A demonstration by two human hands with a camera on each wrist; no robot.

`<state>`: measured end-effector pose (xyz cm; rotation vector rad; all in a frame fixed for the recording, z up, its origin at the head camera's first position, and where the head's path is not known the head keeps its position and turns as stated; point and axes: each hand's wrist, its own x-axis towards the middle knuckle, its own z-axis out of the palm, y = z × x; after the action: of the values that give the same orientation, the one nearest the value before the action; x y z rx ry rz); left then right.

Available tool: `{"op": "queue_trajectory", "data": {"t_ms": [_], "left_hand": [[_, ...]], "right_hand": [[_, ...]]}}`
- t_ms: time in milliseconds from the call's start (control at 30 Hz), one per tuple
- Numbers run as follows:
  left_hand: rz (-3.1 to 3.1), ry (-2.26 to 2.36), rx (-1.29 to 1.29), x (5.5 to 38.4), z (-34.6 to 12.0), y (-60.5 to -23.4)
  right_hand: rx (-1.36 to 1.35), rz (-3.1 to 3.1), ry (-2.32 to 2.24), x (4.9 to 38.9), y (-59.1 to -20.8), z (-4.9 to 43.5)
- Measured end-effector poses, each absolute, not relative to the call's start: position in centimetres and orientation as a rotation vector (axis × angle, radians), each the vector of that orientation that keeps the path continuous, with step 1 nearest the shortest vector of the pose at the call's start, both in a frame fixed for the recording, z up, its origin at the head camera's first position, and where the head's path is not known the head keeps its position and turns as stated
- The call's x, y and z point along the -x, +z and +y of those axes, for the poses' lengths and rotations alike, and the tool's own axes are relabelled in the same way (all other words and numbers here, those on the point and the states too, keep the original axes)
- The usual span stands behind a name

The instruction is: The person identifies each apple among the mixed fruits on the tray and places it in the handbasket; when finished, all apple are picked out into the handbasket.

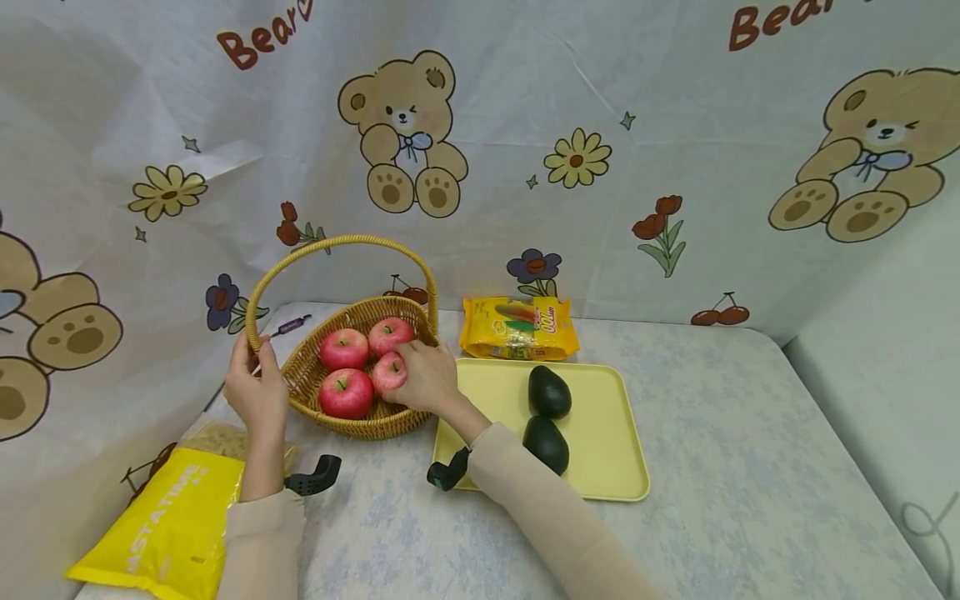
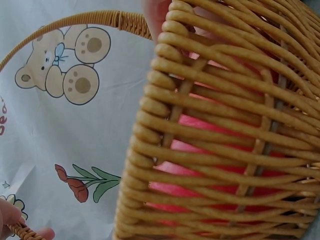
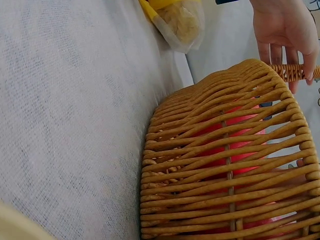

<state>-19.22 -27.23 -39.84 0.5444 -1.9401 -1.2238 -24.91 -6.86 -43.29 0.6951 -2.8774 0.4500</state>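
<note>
A wicker basket [image 1: 382, 428] with a tall arched handle [image 1: 341, 242] holds several red apples [image 1: 346, 393]. My left hand [image 1: 257, 387] grips the handle low on its left side; in the right wrist view that left hand [image 3: 285, 30] has its fingers around the handle. Reaching over the basket's right rim, my right hand [image 1: 431, 379] holds an apple [image 1: 389, 374] at the right of the group, thumb and fingers on its sides. Part of that apple is hidden by the hand. Through the weave in the left wrist view, red apple skin [image 2: 195, 165] shows.
Right of the basket lies a pale yellow tray [image 1: 607, 433] with two dark avocados [image 1: 550, 392]. Behind it stands a yellow packet [image 1: 517, 327]. A yellow pasta bag [image 1: 176, 517] lies at the front left, beside my left forearm. A bear-print cloth [image 1: 510, 100] hangs behind.
</note>
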Motion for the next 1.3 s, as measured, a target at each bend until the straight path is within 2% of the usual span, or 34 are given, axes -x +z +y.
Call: {"op": "queue_trajectory", "data": {"t_ms": [833,1300], "left_hand": [[-1.98,-1.249,-0.575,19.4,-26.9,-39.6],[-1.978,-1.243,-0.574,20.1,-27.2,-39.7]], "right_hand": [[-0.699,-2.94,0.297,24.7,-43.0,-6.6],[-0.812,-2.711,0.898,21.7,-40.5,-3.2]]}}
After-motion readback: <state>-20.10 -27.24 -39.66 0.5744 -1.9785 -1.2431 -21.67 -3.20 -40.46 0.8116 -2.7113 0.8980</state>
